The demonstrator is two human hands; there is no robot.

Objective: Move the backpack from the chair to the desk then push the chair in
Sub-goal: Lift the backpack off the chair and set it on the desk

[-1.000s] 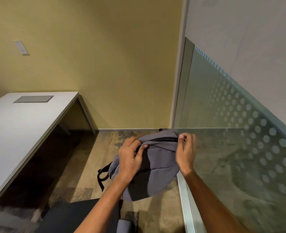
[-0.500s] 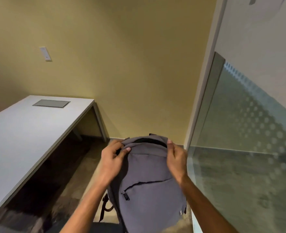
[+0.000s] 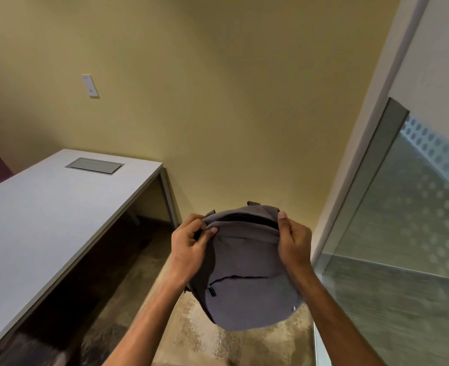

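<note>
A grey backpack (image 3: 247,281) hangs upright in the air in front of me, its top zip partly open and its front pocket facing me. My left hand (image 3: 189,249) pinches the top left corner of the bag. My right hand (image 3: 294,244) grips the top right edge. The white desk (image 3: 46,217) stretches along the left side, its near edge well to the left of the bag. The chair is out of view.
A grey cable hatch (image 3: 94,166) is set into the far end of the desk. A yellow wall with a white switch plate (image 3: 90,85) lies ahead. A frosted glass partition (image 3: 403,233) stands close on the right. Mottled floor shows below the bag.
Both hands have lifted the backpack higher, from folded low over the chair to hanging upright. My view has tilted up and the chair seat has dropped out of sight.
</note>
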